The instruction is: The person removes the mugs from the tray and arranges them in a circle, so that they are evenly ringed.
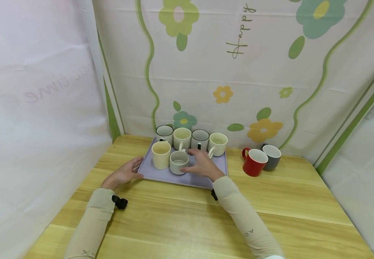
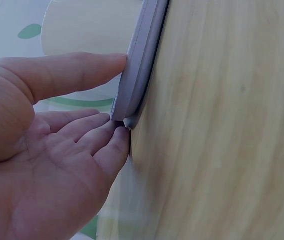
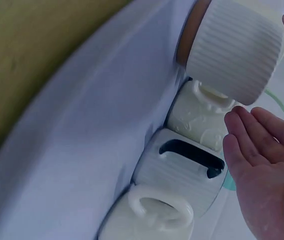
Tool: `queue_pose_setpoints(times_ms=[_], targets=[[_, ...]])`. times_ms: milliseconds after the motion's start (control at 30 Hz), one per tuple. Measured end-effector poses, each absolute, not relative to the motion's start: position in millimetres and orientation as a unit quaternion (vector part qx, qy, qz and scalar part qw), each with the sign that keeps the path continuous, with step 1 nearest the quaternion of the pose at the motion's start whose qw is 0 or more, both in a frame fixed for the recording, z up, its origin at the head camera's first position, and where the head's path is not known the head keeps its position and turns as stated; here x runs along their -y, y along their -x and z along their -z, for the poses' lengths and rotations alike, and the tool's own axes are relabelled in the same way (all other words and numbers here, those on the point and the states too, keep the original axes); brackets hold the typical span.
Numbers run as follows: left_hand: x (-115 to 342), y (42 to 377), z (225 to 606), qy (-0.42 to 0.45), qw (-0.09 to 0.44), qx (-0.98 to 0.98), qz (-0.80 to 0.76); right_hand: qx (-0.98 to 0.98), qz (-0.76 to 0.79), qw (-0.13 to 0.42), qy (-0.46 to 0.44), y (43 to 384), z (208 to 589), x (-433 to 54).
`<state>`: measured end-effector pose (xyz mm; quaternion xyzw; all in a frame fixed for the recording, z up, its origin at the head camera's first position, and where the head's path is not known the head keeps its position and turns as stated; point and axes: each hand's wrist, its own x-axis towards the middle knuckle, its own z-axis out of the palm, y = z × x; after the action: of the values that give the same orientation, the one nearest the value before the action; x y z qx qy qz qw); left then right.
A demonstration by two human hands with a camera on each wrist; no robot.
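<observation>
A lilac tray (image 1: 161, 176) on the wooden table bears several mugs. My left hand (image 1: 127, 173) is at its front-left corner; in the left wrist view, the thumb (image 2: 101, 70) touches the rim while nearly straight fingers meet the edge below. My right hand (image 1: 203, 164) reaches in from the right, thumb and fingers spread around the right side of a pale ribbed mug (image 1: 178, 166) in the front row. In the right wrist view, the relaxed fingers lie close against this ribbed mug (image 3: 232, 52), which has a brown base; contact is hard to tell. A cream mug (image 1: 161, 158) stands left of it.
Behind, a row holds a white black-rimmed mug (image 1: 164, 133), a cream mug (image 1: 182, 138), a grey-white black-handled mug (image 1: 200, 139) and another cream mug (image 1: 218, 145). Off the tray at right stand a red mug (image 1: 254, 165) and a grey mug (image 1: 272, 160). A printed curtain (image 1: 200, 72) hangs behind.
</observation>
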<state>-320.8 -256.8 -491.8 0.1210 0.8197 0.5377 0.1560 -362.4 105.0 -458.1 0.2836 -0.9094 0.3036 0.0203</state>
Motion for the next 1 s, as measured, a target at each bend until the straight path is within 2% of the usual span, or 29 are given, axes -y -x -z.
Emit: queue_pose_setpoints(times_ms=[400,667,1000], targets=[[256.9,321.9,490.6,-0.122,0.158,-0.818,-0.540,0.912,-0.335,0.043,-0.234,361.3,470.6,-85.0],[256.9,321.7,490.3,-0.122,0.157,-0.821,-0.535,0.912,-0.340,0.079,-0.218,362.3,474.7,-72.4],[255.5,322.8,491.6,-0.123,0.158,-0.823,-0.532,0.911,-0.358,0.081,-0.190,363.3,476.5,-70.7]])
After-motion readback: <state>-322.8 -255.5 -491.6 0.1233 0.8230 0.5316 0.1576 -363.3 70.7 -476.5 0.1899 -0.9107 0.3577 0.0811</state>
